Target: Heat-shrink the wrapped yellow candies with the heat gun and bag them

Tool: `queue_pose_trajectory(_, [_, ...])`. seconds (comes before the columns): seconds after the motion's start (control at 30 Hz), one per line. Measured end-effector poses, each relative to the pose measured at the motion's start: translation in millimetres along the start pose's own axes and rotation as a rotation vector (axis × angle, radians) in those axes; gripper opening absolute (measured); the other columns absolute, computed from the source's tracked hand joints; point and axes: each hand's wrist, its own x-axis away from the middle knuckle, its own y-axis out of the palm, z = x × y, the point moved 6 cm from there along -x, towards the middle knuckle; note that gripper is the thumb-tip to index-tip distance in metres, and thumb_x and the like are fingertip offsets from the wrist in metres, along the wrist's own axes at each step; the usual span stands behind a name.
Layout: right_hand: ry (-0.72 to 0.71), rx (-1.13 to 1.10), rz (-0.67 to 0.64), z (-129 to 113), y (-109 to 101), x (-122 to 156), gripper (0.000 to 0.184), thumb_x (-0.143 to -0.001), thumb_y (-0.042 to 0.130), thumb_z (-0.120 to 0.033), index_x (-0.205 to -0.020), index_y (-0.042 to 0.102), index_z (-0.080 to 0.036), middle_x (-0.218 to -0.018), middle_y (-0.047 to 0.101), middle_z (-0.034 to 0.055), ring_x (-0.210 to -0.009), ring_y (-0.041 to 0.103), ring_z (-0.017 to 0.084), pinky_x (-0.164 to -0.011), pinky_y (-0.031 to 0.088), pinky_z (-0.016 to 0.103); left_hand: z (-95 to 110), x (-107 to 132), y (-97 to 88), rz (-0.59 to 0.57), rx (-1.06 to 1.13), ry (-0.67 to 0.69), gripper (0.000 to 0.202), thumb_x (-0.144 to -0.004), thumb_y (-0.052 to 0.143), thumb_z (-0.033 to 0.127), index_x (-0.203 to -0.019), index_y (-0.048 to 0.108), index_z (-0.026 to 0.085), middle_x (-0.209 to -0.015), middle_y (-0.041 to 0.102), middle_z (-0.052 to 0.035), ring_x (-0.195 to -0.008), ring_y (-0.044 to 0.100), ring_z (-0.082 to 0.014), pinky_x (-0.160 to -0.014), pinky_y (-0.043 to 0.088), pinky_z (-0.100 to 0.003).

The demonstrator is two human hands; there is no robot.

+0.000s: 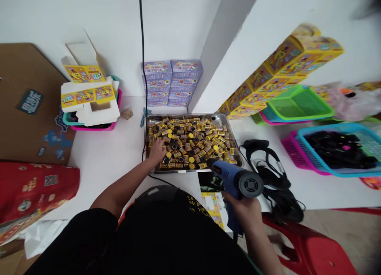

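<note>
My right hand (245, 211) is wrapped around the handle of a blue heat gun (230, 174), whose dark nozzle points over the near right edge of a metal tray (242, 158). Many small yellow-labelled cylinders (202, 144) fill the tray, some lying on their sides and some upright with yellow or black ends showing. At the tray's left side my left hand (158, 150) rests on the cylinders, fingers stretched out and apart. Whether a cylinder is under those fingers cannot be made out.
Purple boxes (171, 84) stand behind the tray beside a pillar. Yellow boxes (268, 74), a green basket (300, 104) and a blue basket (342, 148) of black pieces are at right. Headphones (268, 160) lie near the tray. A black cable (143, 49) hangs along its left edge.
</note>
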Motion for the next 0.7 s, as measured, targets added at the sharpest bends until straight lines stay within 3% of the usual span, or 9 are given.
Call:
queue_pose_trajectory(0.13, [0.133,-0.103,-0.208,10,6,14,0.042,-0.058,0.076,-0.053,-0.084,0.067,-0.022,-0.061,0.072,0.0048,-0.065,0.073,0.031,-0.064,0.057,0.038,4,77,23.2,-0.005,-0.049,0.352,0.040,-0.091,0.056,0.013,-0.130,0.067,0.016,-0.143,0.060,-0.0178,-0.141,0.049,-0.0323,-0.119,0.043,-0.054])
queue_pose_trajectory(0.23, [0.185,-0.145,-0.286,15,14,23,0.042,-0.057,0.075,-0.055,-0.082,0.064,-0.022,-0.062,0.072,0.0055,-0.064,0.073,0.031,-0.065,0.058,0.039,-7,124,20.2,0.015,-0.048,0.455,0.034,-0.095,0.052,0.016,-0.124,0.070,0.017,-0.136,0.065,-0.0173,-0.139,0.052,-0.0311,-0.114,0.048,-0.052])
queue_pose_trajectory(0.3, [0.203,-0.165,-0.256,20,16,24,0.044,-0.055,0.076,-0.055,-0.081,0.063,-0.023,-0.062,0.072,0.0052,-0.063,0.073,0.031,-0.064,0.058,0.039,-24,146,4.7,0.084,-0.071,0.400,0.031,-0.097,0.051,0.019,-0.120,0.072,0.018,-0.131,0.068,-0.0168,-0.136,0.055,-0.0311,-0.112,0.050,-0.052])
queue_pose_trajectory(0.47, [0.256,-0.233,-0.217,32,13,23,0.049,-0.056,0.077,-0.059,-0.085,0.067,-0.020,-0.060,0.071,0.0059,-0.060,0.072,0.029,-0.059,0.057,0.037,-83,186,-36.9,0.226,-0.131,0.107,0.026,-0.098,0.052,0.027,-0.113,0.072,0.021,-0.122,0.071,-0.0141,-0.121,0.062,-0.0305,-0.107,0.051,-0.051])
queue_pose_trajectory(0.57, [0.290,-0.250,-0.207,32,10,24,0.049,-0.052,0.080,-0.059,-0.079,0.068,-0.019,-0.061,0.072,0.0078,-0.057,0.070,0.028,-0.056,0.056,0.036,-111,203,-41.2,0.236,-0.132,-0.071,0.022,-0.094,0.055,0.027,-0.107,0.072,0.022,-0.116,0.072,-0.0134,-0.113,0.063,-0.0302,-0.104,0.053,-0.049])
queue_pose_trajectory(0.7, [0.382,-0.359,-0.190,28,19,31,0.053,-0.042,0.088,-0.057,-0.073,0.069,-0.017,-0.062,0.073,0.0097,-0.055,0.068,0.027,-0.052,0.055,0.036,-122,212,-29.6,0.164,-0.052,-0.222,0.018,-0.086,0.060,0.019,-0.100,0.072,0.021,-0.107,0.073,-0.0112,-0.108,0.064,-0.0284,-0.101,0.055,-0.047])
